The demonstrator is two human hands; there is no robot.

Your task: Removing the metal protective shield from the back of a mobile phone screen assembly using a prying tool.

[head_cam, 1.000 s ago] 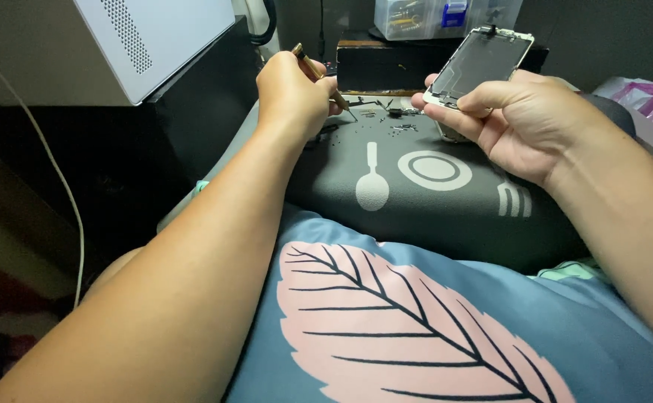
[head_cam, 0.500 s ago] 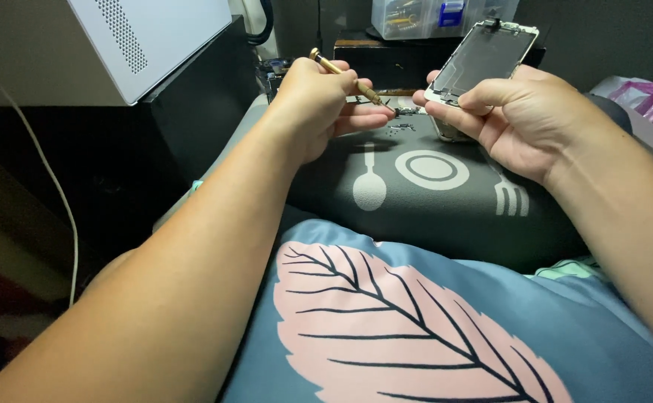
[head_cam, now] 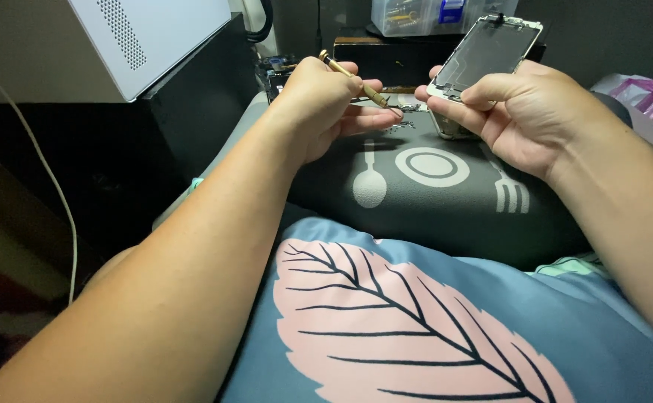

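Left hand (head_cam: 326,104) has lifted off the grey mat (head_cam: 446,216), gripping the gold screwdriver (head_cam: 352,78), tip now near the phone frame (head_cam: 483,56) pinched in right hand (head_cam: 528,112)

Screwdriver (head_cam: 352,77) left of phone frame (head_cam: 483,56), both above mat (head_cam: 446,201); box (head_cam: 423,11) behind.

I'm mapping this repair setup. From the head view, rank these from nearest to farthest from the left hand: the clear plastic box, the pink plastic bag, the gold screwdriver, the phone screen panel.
1. Gold screwdriver: in the left hand.
2. Phone screen panel: to its right, held by the right hand.
3. Clear plastic box: behind, at the top edge; close to the panel's rank.
4. Pink plastic bag: far right.
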